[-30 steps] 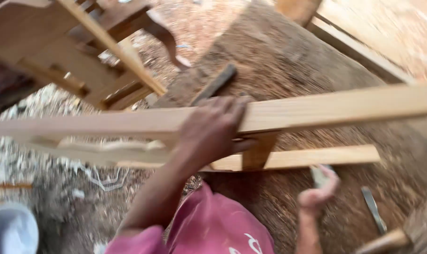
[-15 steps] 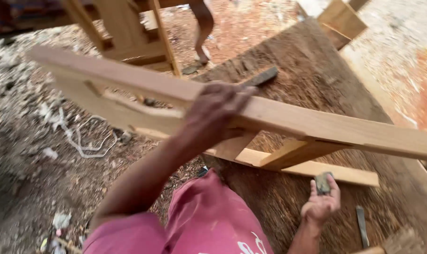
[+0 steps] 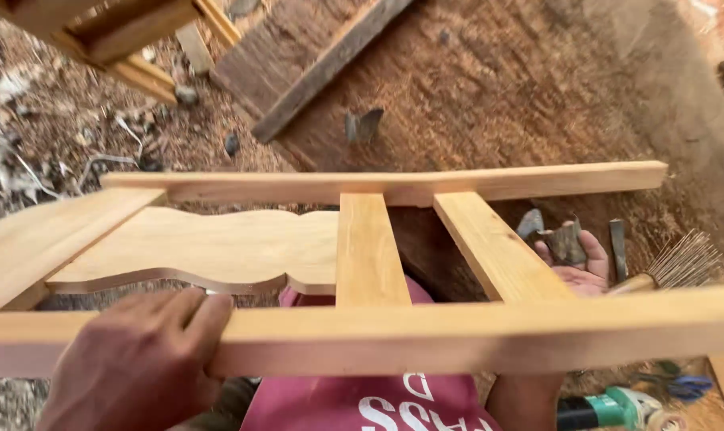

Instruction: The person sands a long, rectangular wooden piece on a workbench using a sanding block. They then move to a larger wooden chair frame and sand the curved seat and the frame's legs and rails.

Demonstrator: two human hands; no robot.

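Observation:
A pale wooden frame (image 3: 370, 239) lies flat across the view, with two long rails, two cross slats and a wavy-edged panel at its left. My left hand (image 3: 134, 363) grips the near rail at the lower left, fingers curled over its top edge. My right hand (image 3: 573, 259) shows through the gap between the rails at the right, palm up, closed on a small dark worn block (image 3: 567, 239). My red shirt (image 3: 378, 403) shows below the frame.
A sawdust-covered workbench (image 3: 490, 88) lies under the frame, with a dark plank (image 3: 330, 68) and a small dark piece (image 3: 363, 124). A chisel (image 3: 618, 239), a brush (image 3: 673, 267) and a green power tool (image 3: 609, 407) lie at the right. Wooden furniture (image 3: 130, 40) stands at the upper left.
The frame has swung from tilted on edge to lying flat in front of me. My left hand has shifted to the near rail. My right hand has risen under the frame with the block.

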